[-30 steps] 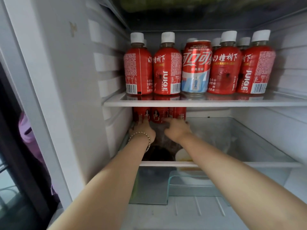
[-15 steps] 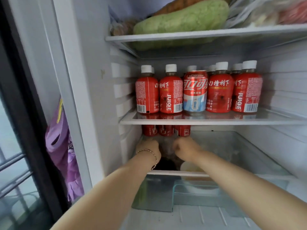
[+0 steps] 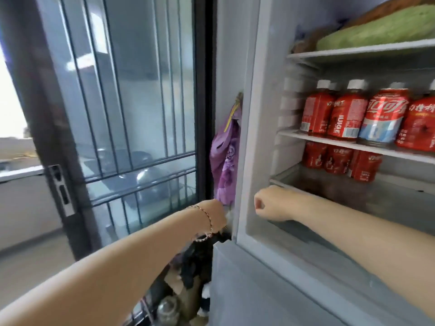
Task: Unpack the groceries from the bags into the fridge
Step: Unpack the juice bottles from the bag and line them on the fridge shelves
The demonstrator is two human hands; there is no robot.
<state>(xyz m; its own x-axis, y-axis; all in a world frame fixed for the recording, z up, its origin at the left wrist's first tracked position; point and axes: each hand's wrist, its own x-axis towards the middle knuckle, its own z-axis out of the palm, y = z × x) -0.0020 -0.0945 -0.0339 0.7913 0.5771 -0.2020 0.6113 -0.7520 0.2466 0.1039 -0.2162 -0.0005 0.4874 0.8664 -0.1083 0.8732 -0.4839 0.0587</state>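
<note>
Right hand [image 3: 270, 203] and left hand [image 3: 213, 215] have both drawn back from the red juice bottles [image 3: 339, 161], which now stand alone at the back of the lower shelf [image 3: 289, 178] of the fridge [image 3: 259, 114]. The right is clenched on nothing at the shelf's front. The left has swung outside, just below the hanging purple bag [image 3: 226, 156]; its fingers are hidden, so its grip cannot be told. That batch looks stowed, with more to fetch

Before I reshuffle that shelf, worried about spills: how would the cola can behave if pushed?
The cola can looks rigid and smooth, so it would probably slide on the shelf. Upright between juice bottles, it seems unlikely to tip; laid down, it might roll.
</note>
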